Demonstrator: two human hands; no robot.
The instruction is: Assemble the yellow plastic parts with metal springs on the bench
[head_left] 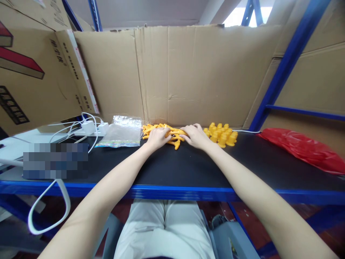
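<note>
Orange pile: I see bent, slender orange pieces (176,144) heaped towards the back of the bench (188,167), under and between both hands; one curled piece juts forward.
Left hand: I have the left hand (159,138) on the pile, fingers bent; I cannot tell if they grip a piece.
Right hand: My right hand (196,136) reaches the pile's right side, fingers curved; its grip is hidden from me.
Yellow cluster: Knobbed yellow pieces (221,137) stand just beyond the right hand.
Left flank: A clear plastic bag (121,133) lies just beside the pile; white chargers (88,127) sit past it.
Right flank: Black surface separates the cluster from a red plastic bag (302,149).
Back limit: An upright cardboard panel (194,75).
Front room: Black surface runs between the forearms to the blue rail (183,193).
</note>
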